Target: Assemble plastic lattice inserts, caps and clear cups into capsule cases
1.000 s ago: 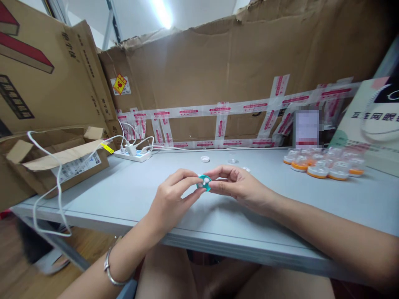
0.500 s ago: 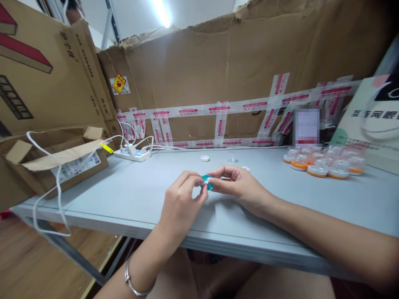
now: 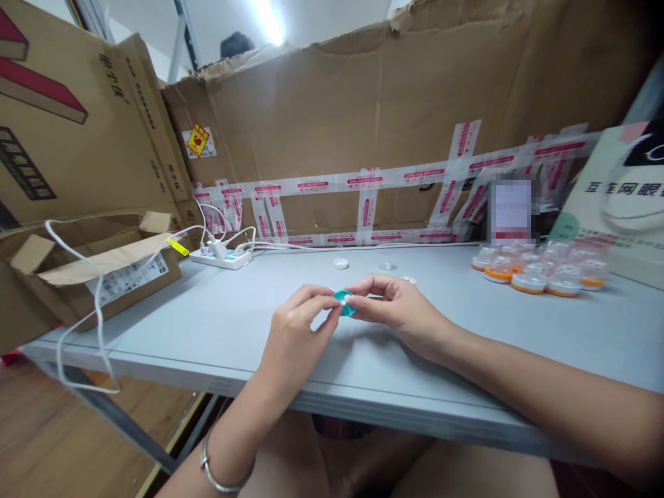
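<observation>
Between my two hands, above the middle of the table, is a small teal piece (image 3: 344,304) with a tiny white part on it. My left hand (image 3: 303,321) pinches its left side between thumb and fingers. From the right, my right hand (image 3: 397,308) grips the same piece with thumb and forefinger. Behind the hands lie a white ring-shaped cap (image 3: 341,263) and a small clear cup (image 3: 386,263). Another white part (image 3: 409,281) shows just past my right hand's knuckles.
Clear containers with orange and white bases (image 3: 544,271) cluster at the right, before a screen (image 3: 511,207) and a printed bag (image 3: 617,200). A power strip (image 3: 220,256), looping white cable and open carton (image 3: 124,277) occupy the left. Large cardboard (image 3: 321,124) stands behind.
My left hand has shifted slightly left and its fingers have changed pose at the teal piece. My right hand is nearly still. A person's dark hair now shows above the rear cardboard.
</observation>
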### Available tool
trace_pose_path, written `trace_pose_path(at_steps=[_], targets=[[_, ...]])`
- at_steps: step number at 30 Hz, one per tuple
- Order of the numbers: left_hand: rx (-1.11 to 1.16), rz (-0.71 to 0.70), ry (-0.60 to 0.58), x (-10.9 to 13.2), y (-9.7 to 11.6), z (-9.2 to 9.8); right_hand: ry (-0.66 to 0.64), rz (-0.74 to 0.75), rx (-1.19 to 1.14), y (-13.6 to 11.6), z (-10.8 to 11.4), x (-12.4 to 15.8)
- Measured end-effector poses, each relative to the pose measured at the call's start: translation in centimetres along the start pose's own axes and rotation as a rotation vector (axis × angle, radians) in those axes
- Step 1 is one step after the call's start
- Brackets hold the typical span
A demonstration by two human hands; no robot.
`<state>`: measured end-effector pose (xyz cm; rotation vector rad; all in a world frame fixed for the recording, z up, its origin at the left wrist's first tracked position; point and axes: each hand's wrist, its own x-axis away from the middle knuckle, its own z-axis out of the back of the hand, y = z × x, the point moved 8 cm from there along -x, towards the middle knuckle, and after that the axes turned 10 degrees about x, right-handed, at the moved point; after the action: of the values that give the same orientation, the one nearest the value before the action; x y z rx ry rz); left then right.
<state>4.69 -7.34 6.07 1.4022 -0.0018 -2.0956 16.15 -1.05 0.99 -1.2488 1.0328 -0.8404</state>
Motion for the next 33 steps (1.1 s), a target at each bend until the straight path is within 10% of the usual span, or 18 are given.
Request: trace_pose_path(at_steps=[8, 15, 24, 33], targets=[[-0.177, -0.122, -0.272, 0.7, 0.5, -1.4, -0.005, -0.133, -0.106, 1.0, -0.1, 0.0], [0.0, -0.093, -0.185, 1.0, -0.3, -0.3, -0.168, -0.161, -0.026, 1.4, -1.1, 0.3], [-0.061, 0.166, -0.249, -1.9, -2.7, 0.9, -0.04, -0.152, 0.025, 1.6, 0.9, -0.8], [-0.28, 0.255, -0.753, -8.6, -13.4, -9.6, 0.086, -0.065, 0.129, 1.2, 2.5, -1.3]])
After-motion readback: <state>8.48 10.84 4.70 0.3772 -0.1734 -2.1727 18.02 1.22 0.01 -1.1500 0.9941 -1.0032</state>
